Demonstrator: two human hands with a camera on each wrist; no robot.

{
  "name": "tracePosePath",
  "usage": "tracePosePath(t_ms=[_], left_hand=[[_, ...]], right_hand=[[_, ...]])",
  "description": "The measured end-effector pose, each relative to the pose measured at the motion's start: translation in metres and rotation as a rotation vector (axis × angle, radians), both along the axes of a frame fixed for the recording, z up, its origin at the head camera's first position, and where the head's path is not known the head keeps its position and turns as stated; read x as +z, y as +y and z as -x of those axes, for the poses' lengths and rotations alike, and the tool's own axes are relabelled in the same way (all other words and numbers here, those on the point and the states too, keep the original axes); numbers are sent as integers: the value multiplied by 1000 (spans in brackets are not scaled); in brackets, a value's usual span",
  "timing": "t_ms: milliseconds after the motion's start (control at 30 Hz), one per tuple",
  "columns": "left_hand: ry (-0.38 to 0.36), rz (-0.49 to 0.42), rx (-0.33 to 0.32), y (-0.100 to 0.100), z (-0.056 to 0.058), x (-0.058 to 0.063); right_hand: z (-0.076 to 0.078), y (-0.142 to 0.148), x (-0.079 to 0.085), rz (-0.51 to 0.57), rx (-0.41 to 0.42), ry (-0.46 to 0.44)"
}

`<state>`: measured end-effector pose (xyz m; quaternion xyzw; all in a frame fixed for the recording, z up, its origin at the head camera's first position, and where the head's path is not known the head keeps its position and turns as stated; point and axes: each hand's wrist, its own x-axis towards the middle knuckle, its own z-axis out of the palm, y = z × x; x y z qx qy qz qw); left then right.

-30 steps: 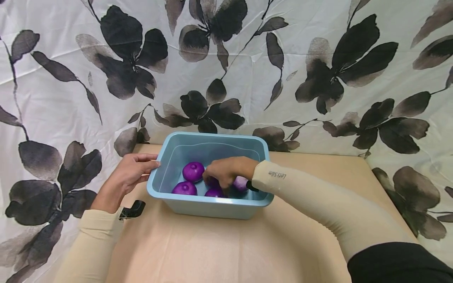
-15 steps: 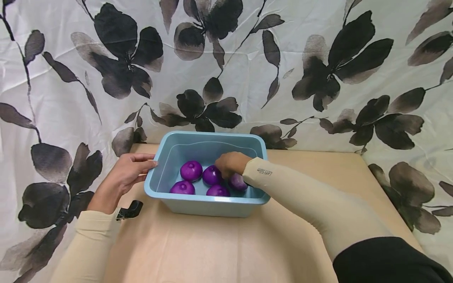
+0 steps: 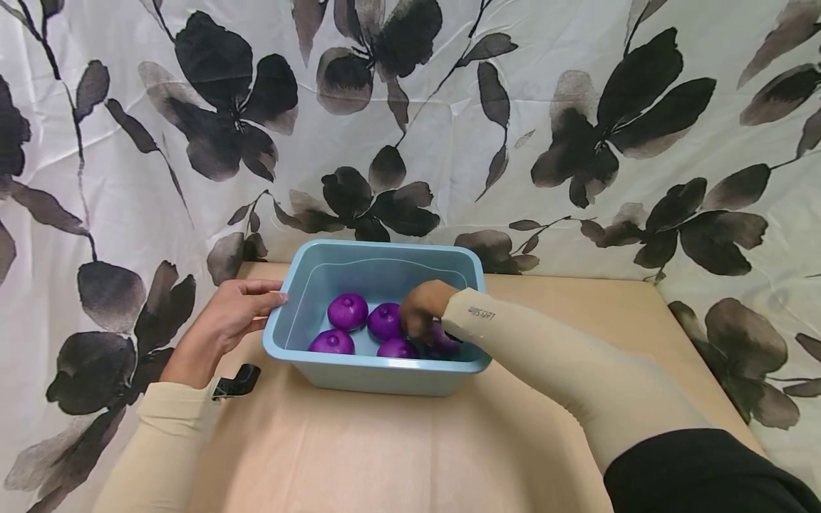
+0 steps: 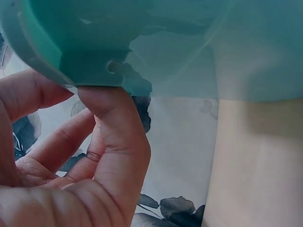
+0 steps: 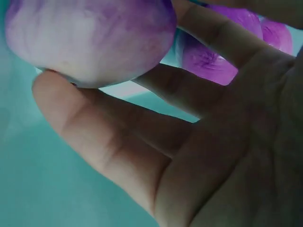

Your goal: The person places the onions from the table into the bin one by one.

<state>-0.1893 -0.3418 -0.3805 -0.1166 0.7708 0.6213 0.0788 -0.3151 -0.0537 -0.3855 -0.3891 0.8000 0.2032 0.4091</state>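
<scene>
Several glossy purple onions (image 3: 348,312) with small nubs stand in a light blue plastic tub (image 3: 378,376). At the tub's left end my left hand (image 3: 234,313) pinches the rim between thumb and fingers, also seen up close in the left wrist view. My right hand (image 3: 422,308) reaches down inside the right part of the tub, its fingers curled about the rightmost onion (image 3: 444,343), which it partly covers. In the right wrist view this onion (image 5: 90,40) shows a whitish side between the fingers and thumb. Close by its left side lie two others, a middle onion (image 3: 385,322) and a front onion (image 3: 398,348).
The tub stands on a pale wooden-looking table (image 3: 385,456), near its back edge. A white cloth (image 3: 449,142) with dark flowers hangs behind and along the sides. A small black wrist camera (image 3: 237,381) sits on my left wrist.
My right hand has moved right, from the middle onion to the rightmost one. That onion's pale side was up before; now purple shows on top. The left hand stays on the rim.
</scene>
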Motion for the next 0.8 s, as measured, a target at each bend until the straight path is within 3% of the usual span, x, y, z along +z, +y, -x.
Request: tracePosePath(t_ms=[133,400,567,667,800], left_hand=[[-7,3,8,1,0,0],[-2,-3,12,-1,0,2],[0,2,5,-2,1,1],[-3,5,7,-2,2,1],[-5,11,7,-1,2,1]], right_hand=[[1,1,0,9,-22,-21],[8,4,6,53,12,6],[18,6,-1,117,30,66],[16,6,3,141,17,110],[19,5,-1,170,61,153]])
